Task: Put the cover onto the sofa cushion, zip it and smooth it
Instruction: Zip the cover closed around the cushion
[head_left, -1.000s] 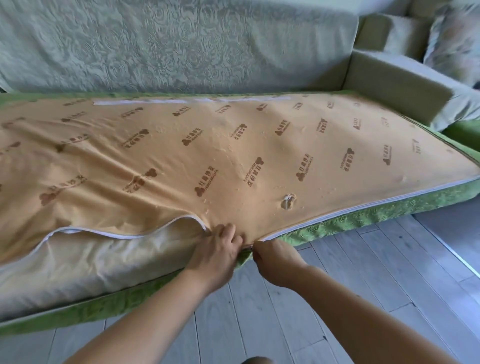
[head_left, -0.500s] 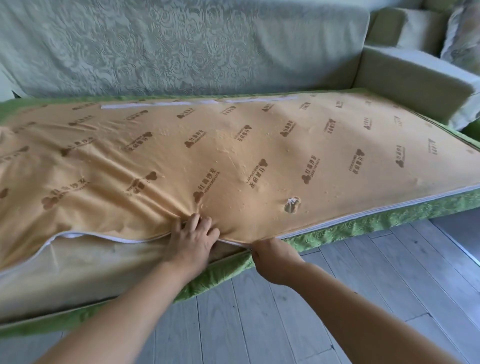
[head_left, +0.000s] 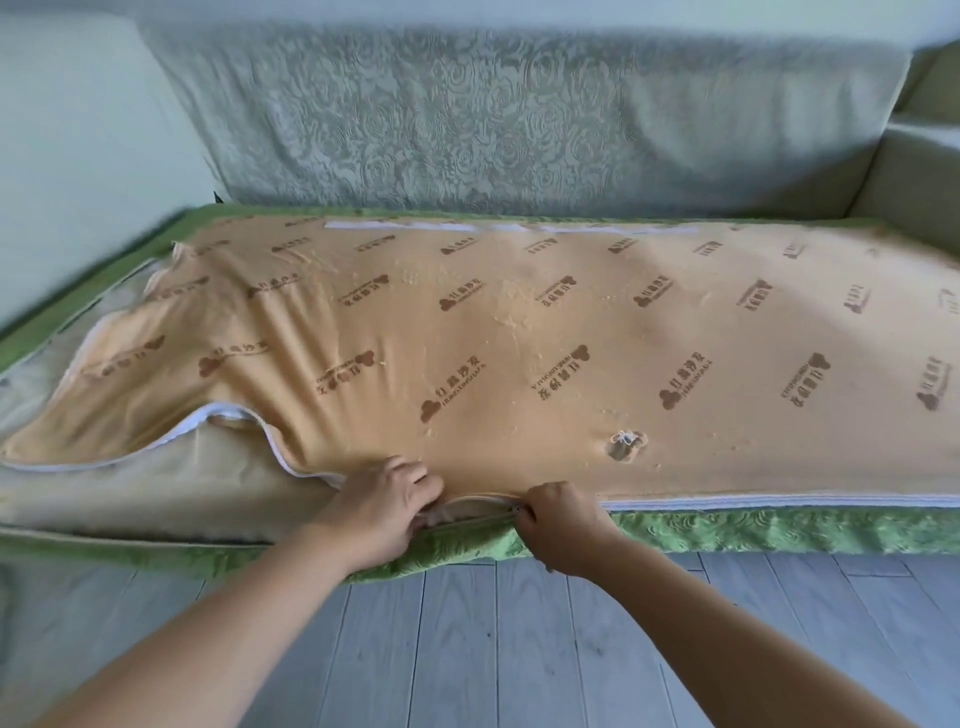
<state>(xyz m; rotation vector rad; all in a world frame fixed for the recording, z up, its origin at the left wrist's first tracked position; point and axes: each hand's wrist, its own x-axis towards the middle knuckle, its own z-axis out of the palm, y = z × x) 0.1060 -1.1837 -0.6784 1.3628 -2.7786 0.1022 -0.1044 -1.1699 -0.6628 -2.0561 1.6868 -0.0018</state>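
Along the front edge of the sofa, your two hands meet at the zip of the cover, which lies orange, logo-printed side up over the sofa cushion, its green patterned side wrapping the near edge. Your right hand pinches the zip pull, a small metal piece mostly hidden behind your fingertips, so the exact hold is hard to make out. Your left hand, just beside it, curls its fingers over the cover's loose orange edge and bunches the cloth down toward the green side; its fingertips are tucked out of sight. To the right of your hands the zip runs closed as a white line to the frame's edge, where cushion and cover are cut off. To the left it stands open: the white-taped edge lifts in a wave and the pale cushion shows bare beneath it, its far left corner smeared by blur. A small ragged hole marks the cover just behind your right hand. A white strip along the far edge is too blurred to identify. Behind stands the rose-patterned backrest, with an armrest partly out of frame at right; grey floor planks lie below your forearms.
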